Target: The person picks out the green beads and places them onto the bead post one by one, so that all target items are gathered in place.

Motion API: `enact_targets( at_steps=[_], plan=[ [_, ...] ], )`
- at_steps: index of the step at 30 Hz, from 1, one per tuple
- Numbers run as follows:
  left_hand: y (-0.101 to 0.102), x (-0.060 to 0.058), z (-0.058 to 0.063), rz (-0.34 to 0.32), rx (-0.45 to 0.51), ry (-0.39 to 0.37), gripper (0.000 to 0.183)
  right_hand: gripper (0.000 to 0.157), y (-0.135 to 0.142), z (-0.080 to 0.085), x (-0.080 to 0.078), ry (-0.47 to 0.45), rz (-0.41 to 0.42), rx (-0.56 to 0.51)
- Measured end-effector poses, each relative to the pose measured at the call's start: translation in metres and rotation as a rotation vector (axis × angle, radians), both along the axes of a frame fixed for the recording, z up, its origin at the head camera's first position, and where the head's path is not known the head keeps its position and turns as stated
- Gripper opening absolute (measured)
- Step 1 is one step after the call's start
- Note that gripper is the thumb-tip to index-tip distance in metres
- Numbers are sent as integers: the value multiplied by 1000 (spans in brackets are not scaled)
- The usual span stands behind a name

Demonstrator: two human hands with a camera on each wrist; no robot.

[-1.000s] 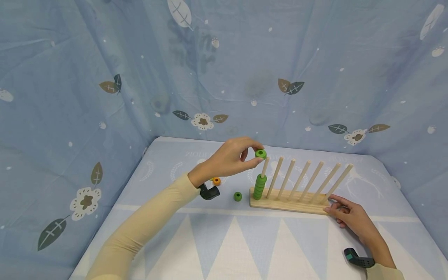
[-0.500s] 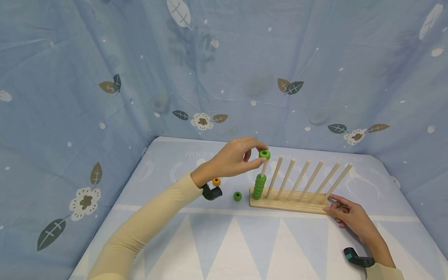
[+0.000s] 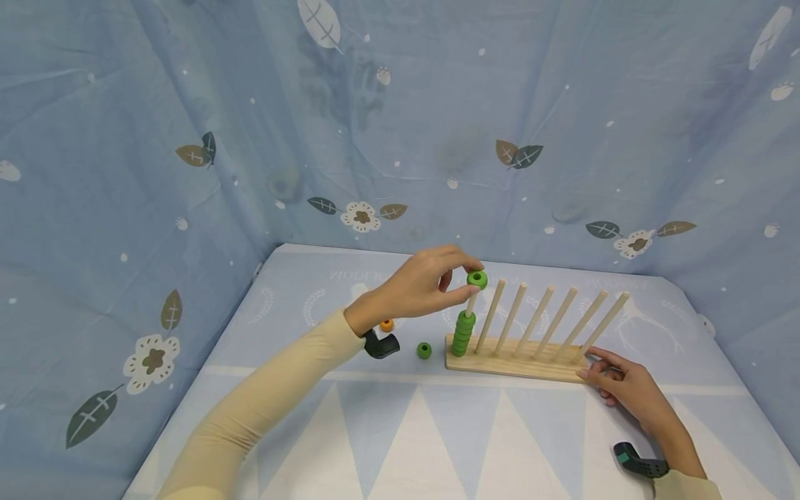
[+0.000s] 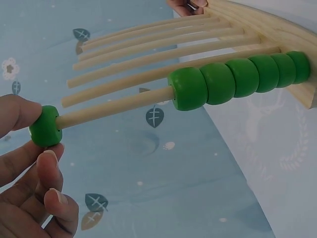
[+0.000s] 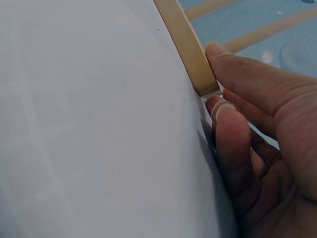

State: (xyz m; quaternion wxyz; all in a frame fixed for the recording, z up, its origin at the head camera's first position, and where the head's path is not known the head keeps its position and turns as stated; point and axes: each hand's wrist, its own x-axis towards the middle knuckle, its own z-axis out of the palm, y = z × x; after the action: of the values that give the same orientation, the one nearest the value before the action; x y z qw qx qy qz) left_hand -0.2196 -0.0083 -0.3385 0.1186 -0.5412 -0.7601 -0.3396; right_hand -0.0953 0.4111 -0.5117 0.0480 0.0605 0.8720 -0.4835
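A green wooden bead [image 3: 477,280] is pinched between thumb and fingers of my left hand [image 3: 419,286]. In the left wrist view this bead [image 4: 45,126] sits right at the tip of the end peg [image 4: 116,107]. Lower on the same peg, several green beads [image 3: 463,333] are stacked down to the base. The pegs rise from a long wooden base [image 3: 519,366], making a bead stand. At its right end my right hand [image 3: 634,396] grips the base, thumb on top, as the right wrist view shows at the base's corner [image 5: 195,64].
A loose green bead [image 3: 424,351] lies on the table left of the stand. Farther left, an orange bead [image 3: 387,324] shows partly behind the left wrist. Several bare pegs [image 3: 542,323] stand beside the filled one. A patterned blue curtain [image 3: 437,139] closes off the back.
My left hand has carried the pinched green bead a little to the right, from beside the end peg's tip to over it. The right hand and the stand have not moved.
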Motion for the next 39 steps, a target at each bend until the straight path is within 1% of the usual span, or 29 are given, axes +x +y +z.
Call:
enact_targets(
  at_steps=[4,11,15,18,24,32,39],
  plan=[
    [0,1,-1,6,-8,-3,30,76,-1,1,0,-4,-3,2],
    [-2,-1,-5,21,-15,-9,29,76,-3,3,0,-8,-9,4],
    [-6,0,-9,30,-17,-13,28,75,-3,3,0,-7,-7,-1],
    [-11,0,-13,41,-27,-21,28,75,-3,3,0,-8,9,3],
    [-21,-1,-25,63,-47,-51,28,76,1,7,-3,-23,40,12],
    [-32,-1,-45,101,-79,-89,27,77,0,11,-5,-50,40,8],
    [-38,-1,-59,113,-103,-130,26,79,0,9,-4,-59,39,2]
  ],
)
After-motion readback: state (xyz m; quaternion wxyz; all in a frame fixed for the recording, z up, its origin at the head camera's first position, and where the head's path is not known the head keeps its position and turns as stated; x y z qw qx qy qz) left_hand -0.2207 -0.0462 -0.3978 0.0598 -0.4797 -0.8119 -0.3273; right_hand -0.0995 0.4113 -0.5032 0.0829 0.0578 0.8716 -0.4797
